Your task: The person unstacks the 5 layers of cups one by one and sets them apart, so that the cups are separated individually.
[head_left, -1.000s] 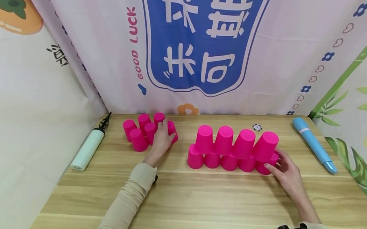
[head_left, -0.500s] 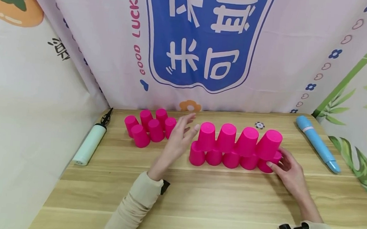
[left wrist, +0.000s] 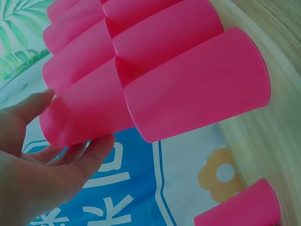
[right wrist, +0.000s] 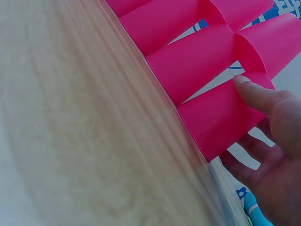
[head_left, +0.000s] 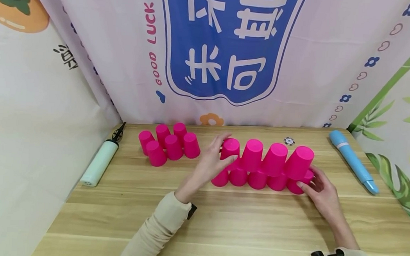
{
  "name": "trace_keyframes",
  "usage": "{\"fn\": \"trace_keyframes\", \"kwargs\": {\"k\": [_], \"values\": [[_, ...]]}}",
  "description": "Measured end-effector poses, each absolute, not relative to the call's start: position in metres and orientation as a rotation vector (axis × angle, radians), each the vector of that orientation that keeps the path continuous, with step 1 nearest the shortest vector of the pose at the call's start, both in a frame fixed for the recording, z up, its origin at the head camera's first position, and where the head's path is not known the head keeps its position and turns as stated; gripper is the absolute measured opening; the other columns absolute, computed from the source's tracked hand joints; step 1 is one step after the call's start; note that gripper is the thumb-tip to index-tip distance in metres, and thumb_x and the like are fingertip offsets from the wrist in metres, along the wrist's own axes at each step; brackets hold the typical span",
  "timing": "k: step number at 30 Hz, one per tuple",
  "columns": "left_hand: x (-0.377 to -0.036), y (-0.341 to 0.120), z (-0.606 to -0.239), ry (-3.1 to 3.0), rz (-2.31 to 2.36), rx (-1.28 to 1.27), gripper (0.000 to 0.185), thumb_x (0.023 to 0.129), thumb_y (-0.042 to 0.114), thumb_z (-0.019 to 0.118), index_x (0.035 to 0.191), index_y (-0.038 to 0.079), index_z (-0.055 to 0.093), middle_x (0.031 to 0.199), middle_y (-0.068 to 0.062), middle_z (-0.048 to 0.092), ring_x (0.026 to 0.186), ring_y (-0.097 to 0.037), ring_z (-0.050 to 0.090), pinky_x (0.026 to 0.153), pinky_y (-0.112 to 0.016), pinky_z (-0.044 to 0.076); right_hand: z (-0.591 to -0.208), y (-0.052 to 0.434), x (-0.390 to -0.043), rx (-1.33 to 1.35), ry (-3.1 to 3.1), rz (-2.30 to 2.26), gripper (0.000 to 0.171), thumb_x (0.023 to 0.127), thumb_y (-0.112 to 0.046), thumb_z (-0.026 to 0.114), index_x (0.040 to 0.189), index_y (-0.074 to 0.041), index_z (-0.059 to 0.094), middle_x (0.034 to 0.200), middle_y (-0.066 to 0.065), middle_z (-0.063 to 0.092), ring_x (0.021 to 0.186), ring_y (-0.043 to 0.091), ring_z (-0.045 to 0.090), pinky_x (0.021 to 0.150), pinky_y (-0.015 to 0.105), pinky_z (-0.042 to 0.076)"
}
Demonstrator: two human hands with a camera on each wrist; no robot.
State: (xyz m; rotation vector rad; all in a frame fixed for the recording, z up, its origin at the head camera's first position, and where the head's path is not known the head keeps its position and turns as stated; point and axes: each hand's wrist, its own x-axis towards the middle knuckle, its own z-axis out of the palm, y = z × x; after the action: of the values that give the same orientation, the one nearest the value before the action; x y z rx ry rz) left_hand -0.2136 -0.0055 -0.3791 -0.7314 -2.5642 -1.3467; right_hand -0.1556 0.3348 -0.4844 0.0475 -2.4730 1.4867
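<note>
Upside-down pink cups stand in two tiers on the wooden table, a row of several upper cups (head_left: 252, 154) across a row of several lower cups (head_left: 257, 180). My left hand (head_left: 211, 163) is at the leftmost upper cup (left wrist: 89, 103), thumb on one side and fingers on the other, near its closed end. At the opposite end, my right hand (head_left: 324, 196) holds the rightmost lower cup (right wrist: 221, 117) between thumb and fingers. Part of that cup is hidden by the hand and by the upper cup (head_left: 299, 163) over it.
A cluster of several upside-down pink cups (head_left: 173, 147) stands at the back left. Beside it lies a pale green hand pump (head_left: 100, 162) with a black end. A blue pump-like tube (head_left: 352, 160) lies at the right, near a small round chip (head_left: 289, 141).
My left hand has left the cup cluster and moved right to the leftmost upper cup. The right hand has stayed at its lower cup, and the cups stand as before.
</note>
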Motion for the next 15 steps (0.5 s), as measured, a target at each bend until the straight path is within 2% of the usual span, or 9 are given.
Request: {"fn": "trace_keyframes", "kwargs": {"k": [4,7,10,15], "values": [[-0.213,-0.012,-0.377,-2.44,-1.405,-0.706,0.062,0.083,0.01,0.076,0.137,0.003,0.045,0.126,-0.014,0.055,0.107,-0.027,0.06,0.088,-0.036,0.053,-0.487,0.333,-0.154,0.057,-2.486,1.48,0.067,0.089,-0.021,0.07,0.148,-0.016,0.037,0.138,0.019,0.047,0.118,0.004,0.05,0.089,0.008,0.043],[-0.214,-0.028,-0.37,-2.306,-1.429,-0.639,0.062,0.081,0.01,0.077,0.135,0.002,0.048,0.125,-0.015,0.056,0.104,-0.029,0.061,0.084,-0.038,0.055,-0.488,0.332,-0.153,0.056,-2.48,1.497,0.067,0.089,-0.02,0.07,0.147,-0.014,0.038,0.138,0.02,0.047,0.117,0.003,0.05,0.089,0.008,0.043],[-0.214,-0.051,-0.367,-2.251,-1.396,-0.519,0.062,0.081,0.013,0.078,0.134,0.003,0.049,0.126,-0.013,0.056,0.106,-0.027,0.059,0.086,-0.038,0.054,-0.486,0.332,-0.153,0.034,-2.471,1.51,0.066,0.089,-0.02,0.07,0.146,-0.013,0.039,0.136,0.018,0.048,0.114,-0.002,0.049,0.088,0.008,0.043],[-0.215,-0.089,-0.375,-2.362,-1.293,-0.275,0.06,0.083,0.016,0.077,0.134,0.002,0.048,0.129,-0.013,0.055,0.111,-0.027,0.055,0.095,-0.04,0.048,-0.481,0.334,-0.154,0.018,-2.474,1.513,0.066,0.088,-0.02,0.071,0.146,-0.013,0.039,0.136,0.016,0.048,0.113,-0.003,0.048,0.089,0.008,0.043]]}}
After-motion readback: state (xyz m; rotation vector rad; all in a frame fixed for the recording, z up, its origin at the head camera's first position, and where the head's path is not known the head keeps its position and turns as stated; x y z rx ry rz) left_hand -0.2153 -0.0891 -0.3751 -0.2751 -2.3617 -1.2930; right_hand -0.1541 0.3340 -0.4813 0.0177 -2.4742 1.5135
